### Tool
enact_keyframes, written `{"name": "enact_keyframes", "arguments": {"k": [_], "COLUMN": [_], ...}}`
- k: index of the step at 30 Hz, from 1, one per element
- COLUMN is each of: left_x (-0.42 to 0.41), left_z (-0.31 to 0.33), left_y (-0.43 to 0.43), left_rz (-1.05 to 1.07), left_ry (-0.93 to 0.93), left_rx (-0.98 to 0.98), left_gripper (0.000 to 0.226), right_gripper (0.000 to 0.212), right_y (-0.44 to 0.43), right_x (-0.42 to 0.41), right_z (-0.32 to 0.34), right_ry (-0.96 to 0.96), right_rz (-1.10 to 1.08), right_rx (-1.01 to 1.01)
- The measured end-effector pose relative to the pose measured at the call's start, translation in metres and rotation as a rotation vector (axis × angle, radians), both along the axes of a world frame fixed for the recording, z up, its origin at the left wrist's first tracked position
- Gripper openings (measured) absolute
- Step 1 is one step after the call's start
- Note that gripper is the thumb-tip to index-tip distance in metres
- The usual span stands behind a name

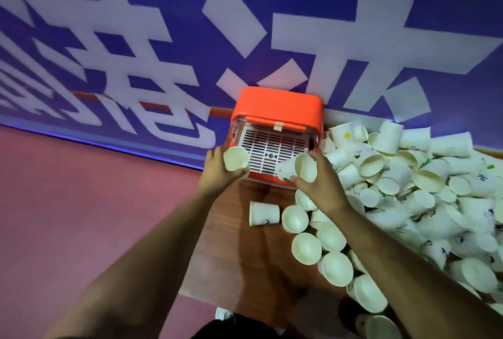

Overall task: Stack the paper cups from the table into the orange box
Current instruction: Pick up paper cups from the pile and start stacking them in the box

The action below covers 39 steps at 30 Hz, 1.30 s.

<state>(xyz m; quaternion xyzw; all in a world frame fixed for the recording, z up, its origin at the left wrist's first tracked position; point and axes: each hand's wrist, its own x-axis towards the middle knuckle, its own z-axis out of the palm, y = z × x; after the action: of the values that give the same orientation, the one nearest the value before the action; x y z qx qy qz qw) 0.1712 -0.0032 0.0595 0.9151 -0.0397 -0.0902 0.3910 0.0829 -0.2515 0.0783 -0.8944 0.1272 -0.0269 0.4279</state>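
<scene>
The orange box (277, 110) stands at the table's far left corner, its lid up and a white slatted tray (275, 152) inside. My left hand (217, 172) holds a white paper cup (236, 159) at the box's near left edge, mouth facing me. My right hand (321, 180) grips another paper cup (300, 168) on its side over the box's near right corner, mouth facing me. A big heap of white paper cups (424, 189) covers the table to the right.
The brown wooden table (253, 251) shows bare wood between my forearms, with one cup lying on its side (264, 213). A purple banner with white characters (163, 39) hangs behind the box. Pink floor (81, 202) lies to the left.
</scene>
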Motion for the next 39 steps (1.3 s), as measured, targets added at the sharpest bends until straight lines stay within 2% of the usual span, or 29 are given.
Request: {"name": "enact_keyframes", "arguments": {"k": [8,13,17,24,30,32,36,39], "left_x": [0.037,0.055,0.067,0.076,0.086,0.085,0.081,0.082], "left_z": [-0.03,-0.047,-0.062,-0.082,-0.089,-0.089,-0.075,-0.068], "left_y": [-0.02,-0.03,-0.03,-0.023,-0.011,0.001,0.023,0.028], "left_rz": [0.072,0.024,-0.045,-0.142,-0.225,-0.228,-0.12,-0.045], "left_ry": [0.086,0.108,0.093,0.067,0.106,0.091,0.094,0.161], "left_rx": [-0.008,-0.068,0.025,0.145,0.112,0.056,-0.172,-0.359], "left_gripper": [0.081,0.083,0.084,0.072,0.093,0.078,0.028,0.021], "right_gripper": [0.071,0.067,0.069,0.072,0.071,0.071,0.072,0.071], "right_y": [0.0,0.006,0.016,0.027,0.042,0.049,0.066,0.081], "right_x": [0.034,0.044,0.049,0.064,0.079,0.084,0.096,0.107], "right_z": [-0.022,-0.04,-0.046,-0.061,-0.058,-0.055,-0.053,-0.056], "right_ry": [-0.013,-0.041,0.009,0.078,0.085,0.08,0.052,-0.001], "right_rz": [0.022,-0.035,-0.106,-0.096,-0.097,-0.1,-0.075,-0.022], "right_rx": [0.024,0.032,0.025,0.01,0.026,0.047,0.101,0.061]}}
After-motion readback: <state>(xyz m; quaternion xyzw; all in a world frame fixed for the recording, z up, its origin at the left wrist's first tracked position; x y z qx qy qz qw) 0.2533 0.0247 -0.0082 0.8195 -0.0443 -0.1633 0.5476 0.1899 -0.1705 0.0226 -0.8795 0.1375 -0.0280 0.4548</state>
